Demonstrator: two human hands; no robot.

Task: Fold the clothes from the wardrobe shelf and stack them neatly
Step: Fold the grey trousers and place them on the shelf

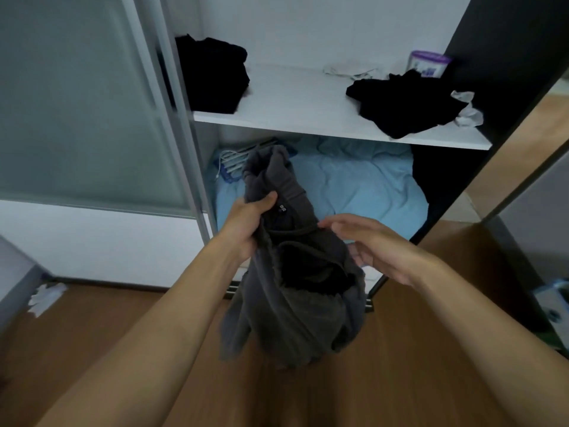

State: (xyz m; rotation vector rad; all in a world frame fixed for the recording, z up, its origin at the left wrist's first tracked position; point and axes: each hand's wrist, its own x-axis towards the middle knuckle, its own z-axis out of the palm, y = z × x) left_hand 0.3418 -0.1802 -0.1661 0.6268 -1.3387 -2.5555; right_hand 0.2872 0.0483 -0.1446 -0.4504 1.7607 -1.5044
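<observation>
Our left hand (246, 223) clenches the dark grey garment (292, 288) (bunched, hanging limp, small white label showing); our right hand (369, 245) hovers unclenched beside it.

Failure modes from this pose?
1. Only the left hand grips the bunched dark grey fleece garment; the right hand is open beside it, so it may sag or slip.
2. It hangs unfolded in mid-air over the wooden floor, with no surface under it, so folds may come out uneven.

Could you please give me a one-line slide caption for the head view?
Left hand grips a bunched grey garment before the wardrobe shelf; right hand reaches in.
</observation>
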